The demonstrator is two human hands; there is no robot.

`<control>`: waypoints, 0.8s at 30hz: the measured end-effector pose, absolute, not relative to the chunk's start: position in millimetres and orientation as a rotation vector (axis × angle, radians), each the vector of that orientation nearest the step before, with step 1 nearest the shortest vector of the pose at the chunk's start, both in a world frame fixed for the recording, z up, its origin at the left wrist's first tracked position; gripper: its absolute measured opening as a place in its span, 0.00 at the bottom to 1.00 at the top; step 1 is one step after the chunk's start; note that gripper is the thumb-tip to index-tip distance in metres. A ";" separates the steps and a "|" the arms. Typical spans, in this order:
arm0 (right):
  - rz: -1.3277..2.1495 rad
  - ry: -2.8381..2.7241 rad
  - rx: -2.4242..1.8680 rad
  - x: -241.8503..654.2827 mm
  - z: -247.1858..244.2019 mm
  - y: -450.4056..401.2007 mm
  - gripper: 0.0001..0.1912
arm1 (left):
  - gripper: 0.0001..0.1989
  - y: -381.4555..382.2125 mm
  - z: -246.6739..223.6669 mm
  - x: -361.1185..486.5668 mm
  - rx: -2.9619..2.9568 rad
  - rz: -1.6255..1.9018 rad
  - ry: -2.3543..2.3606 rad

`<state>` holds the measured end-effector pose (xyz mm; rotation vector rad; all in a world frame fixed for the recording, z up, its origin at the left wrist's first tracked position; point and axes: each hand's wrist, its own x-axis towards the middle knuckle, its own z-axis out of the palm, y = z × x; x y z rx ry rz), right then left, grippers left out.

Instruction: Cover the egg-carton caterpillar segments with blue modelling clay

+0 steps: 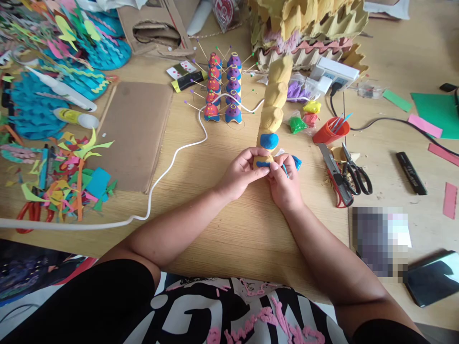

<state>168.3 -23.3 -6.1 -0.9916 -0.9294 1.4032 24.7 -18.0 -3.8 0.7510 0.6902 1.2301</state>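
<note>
While both hands meet mid-worktop, the left hand [241, 173] grips the yellow egg-carton column's [275, 98] near end; the right hand [285, 184] pinches blue clay [264, 164] onto it, touching.

Bright, even daylight across the wooden surface [222, 229], soft short shadows under the forearms, mild glare toward the far right corner, wide-angle bending at the edges — far items slightly soft, a pixelated patch near the right edge.
</note>
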 end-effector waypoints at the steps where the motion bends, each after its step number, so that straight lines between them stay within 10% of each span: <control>1: 1.392 -0.940 -0.984 167.7 -6.4 -23.6 0.36 | 0.25 -18.4 -2.7 24.0 0.751 1.232 0.676; 24: 1.376 -1.002 -1.009 167.4 -12.3 -25.6 0.34 | 0.24 -17.6 -2.7 24.3 0.758 1.219 0.684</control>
